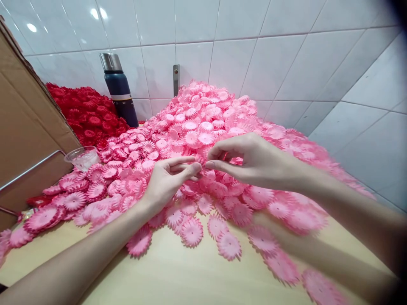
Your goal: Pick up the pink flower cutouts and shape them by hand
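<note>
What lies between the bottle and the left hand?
A spread of heaped pink discs lies between the bottle and the left hand, as the head view shows.

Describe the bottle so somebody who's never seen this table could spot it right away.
Find the white tiled wall behind the big pink heap of petal discs. Left of that heap's peak, beside the red pile, stands the bottle. Tall, dark blue and silver-capped, it stands out from the pink and red around it.
</note>
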Demonstrator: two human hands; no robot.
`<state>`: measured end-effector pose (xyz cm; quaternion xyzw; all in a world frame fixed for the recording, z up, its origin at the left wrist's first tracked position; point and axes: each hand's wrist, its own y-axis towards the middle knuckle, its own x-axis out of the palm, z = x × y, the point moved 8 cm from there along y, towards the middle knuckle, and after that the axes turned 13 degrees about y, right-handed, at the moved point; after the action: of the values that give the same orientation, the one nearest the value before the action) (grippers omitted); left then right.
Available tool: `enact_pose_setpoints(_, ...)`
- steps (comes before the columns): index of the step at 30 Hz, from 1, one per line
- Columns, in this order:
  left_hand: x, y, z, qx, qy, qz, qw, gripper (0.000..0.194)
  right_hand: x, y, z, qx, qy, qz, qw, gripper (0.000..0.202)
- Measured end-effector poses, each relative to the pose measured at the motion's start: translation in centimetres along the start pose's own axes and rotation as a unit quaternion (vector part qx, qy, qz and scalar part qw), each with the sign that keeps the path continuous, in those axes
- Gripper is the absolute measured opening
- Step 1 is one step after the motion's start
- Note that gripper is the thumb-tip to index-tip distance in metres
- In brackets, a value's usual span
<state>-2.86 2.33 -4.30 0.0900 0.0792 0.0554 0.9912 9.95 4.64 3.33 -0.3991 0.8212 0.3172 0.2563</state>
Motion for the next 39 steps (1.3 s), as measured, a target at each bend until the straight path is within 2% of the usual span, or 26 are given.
enact_pose_setpoints(2,-0.2,-0.2,0.4,0.023,0.022,0.022,0.999,0.051,0.0,0.0,0.4,0.029,0.032,0.006,0.999,0.012)
enact_pose_setpoints(4,0.1,-0.5,1.0,0.058,0.015,0.017,0.998,0.061,0.3,-0.1,0.8,0.060,0.077,-0.001,0.995,0.015)
enact_pose_setpoints(8,0.8,-1.3,2.0,0.119,0.026,-0.014,0.992,0.043,1.0,-0.2,1.0,0.104,0.143,-0.023,0.984,0.024)
enact_pose_setpoints(11,1.0,-1.7,2.5,0.140,0.072,-0.016,0.987,0.034,1.0,-0.7,1.0,0.120,0.175,-0.014,0.977,0.031)
enact_pose_setpoints(16,1.5,-2.0,2.7,0.134,0.097,-0.040,0.985,0.029,0.8,-3.4,2.0,0.148,0.263,0.065,0.951,0.023)
enact_pose_setpoints(19,2.0,-2.2,2.7,0.140,0.140,-0.059,0.978,0.023,1.6,-5.7,3.2,0.151,0.308,0.117,0.932,0.016)
enact_pose_setpoints(22,2.6,-2.4,2.6,0.152,0.196,-0.080,0.965,0.019,2.3,-7.7,4.3,0.146,0.331,0.199,0.911,0.011)
enact_pose_setpoints(24,3.0,-2.5,2.5,0.160,0.223,-0.098,0.957,0.020,3.0,-8.4,4.8,0.150,0.339,0.221,0.902,0.011)
enact_pose_setpoints(30,4.0,-2.8,2.2,0.161,0.246,-0.162,0.942,0.023,4.1,-8.1,5.0,0.124,0.398,0.199,0.887,0.015)
enact_pose_setpoints(39,4.2,-2.9,2.5,0.178,0.237,-0.170,0.940,0.027,4.0,-8.2,5.3,0.170,0.444,0.214,0.853,0.020)
